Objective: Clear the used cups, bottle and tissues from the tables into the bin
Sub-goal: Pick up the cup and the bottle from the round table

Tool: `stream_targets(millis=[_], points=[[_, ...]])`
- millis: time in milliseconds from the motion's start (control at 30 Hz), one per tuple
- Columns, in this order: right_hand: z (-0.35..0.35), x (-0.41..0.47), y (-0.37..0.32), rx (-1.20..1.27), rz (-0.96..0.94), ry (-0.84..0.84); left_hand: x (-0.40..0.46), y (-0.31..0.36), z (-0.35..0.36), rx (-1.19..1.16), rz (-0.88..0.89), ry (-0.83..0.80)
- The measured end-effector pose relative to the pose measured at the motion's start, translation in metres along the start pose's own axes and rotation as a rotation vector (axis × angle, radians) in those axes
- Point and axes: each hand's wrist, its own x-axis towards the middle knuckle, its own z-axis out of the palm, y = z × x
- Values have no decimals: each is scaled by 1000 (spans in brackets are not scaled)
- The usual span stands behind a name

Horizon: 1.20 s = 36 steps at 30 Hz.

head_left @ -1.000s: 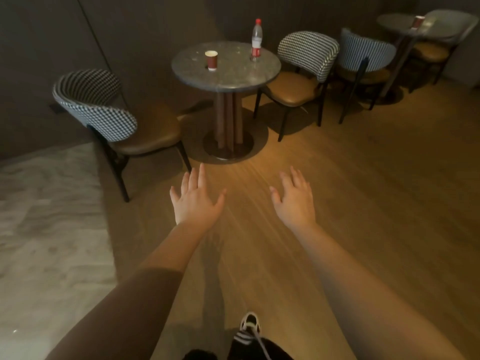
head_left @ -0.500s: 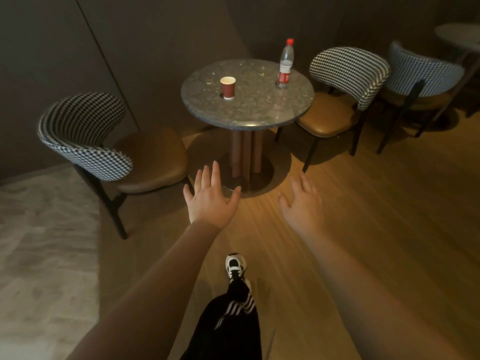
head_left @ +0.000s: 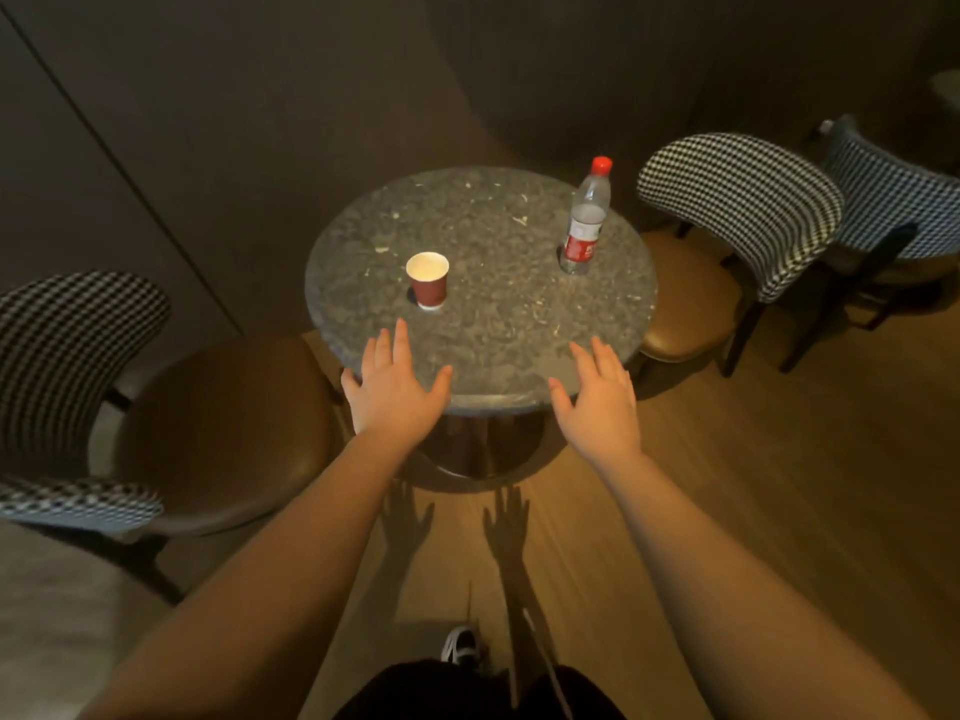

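Note:
A red paper cup (head_left: 428, 279) with a white inside stands upright on the left part of a round grey stone table (head_left: 493, 314). A clear plastic bottle (head_left: 586, 220) with a red cap and red label stands upright near the table's right rim. My left hand (head_left: 392, 389) hovers over the table's near edge, fingers spread, just short of the cup. Over the near right edge, my right hand (head_left: 597, 394) is also spread and holds nothing, well short of the bottle. No tissues or bin are in view.
A houndstooth-backed chair with a brown seat (head_left: 171, 423) stands close on the left of the table. Another houndstooth chair (head_left: 727, 236) is on its right, and a third chair (head_left: 898, 200) sits at the far right. Dark wall behind, wooden floor below.
I have walked closer to the table. Both hands, earlier over the floor, now reach over the table's near edge, still empty.

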Motion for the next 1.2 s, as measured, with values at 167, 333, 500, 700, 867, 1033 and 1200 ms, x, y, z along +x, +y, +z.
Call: stream_targets(millis=[167,333,500,700,867,1033,1200], points=[[11,98,31,8,6,-41,82,19,30,-36,-78,-45],[13,193,67,-12,-14,-67,154,42,61,-187,-201,5],[16,255,97,10,2,-139,221,59,88,-183,-386,7],[26,313,117,119,97,-144,264,55,118,-267,-502,79],[34,353,111,416,265,-72,269,64,128,-374,-408,44],[47,387,97,666,296,-1,271,94,131,-454,-335,28],[61,394,95,741,301,41,263,108,134,-446,-300,76]])
